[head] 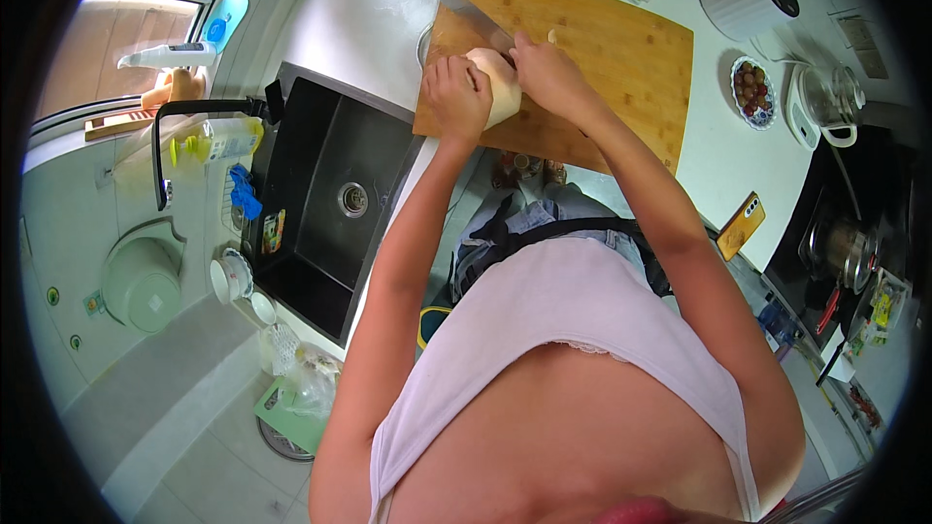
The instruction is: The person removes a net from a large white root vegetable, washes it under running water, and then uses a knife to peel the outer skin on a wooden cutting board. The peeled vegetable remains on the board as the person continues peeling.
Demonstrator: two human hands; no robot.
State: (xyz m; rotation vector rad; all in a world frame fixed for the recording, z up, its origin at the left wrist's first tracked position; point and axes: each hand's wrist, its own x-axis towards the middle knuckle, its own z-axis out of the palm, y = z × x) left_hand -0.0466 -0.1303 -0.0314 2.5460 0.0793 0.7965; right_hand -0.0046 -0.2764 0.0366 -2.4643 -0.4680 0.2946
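A large, pale, peeled fruit or vegetable (502,91) rests near the left edge of a wooden cutting board (619,80). My left hand (459,93) grips its left side, fingers curled over it. In my right hand (551,73) is a kitchen knife (472,14), whose broad blade points to the board's far left corner. The handle is mostly hidden by my fingers, and I cannot tell whether the edge is in the pale flesh. A small pale scrap (552,36) lies just beyond my right hand.
Left of the board is a black sink (349,145) with a black faucet (207,108). To the right stand a patterned bowl (761,118) of grapes, a white kitchen scale (801,113) and a phone (741,225) at the counter edge. A white utensil holder (743,7) stands behind.
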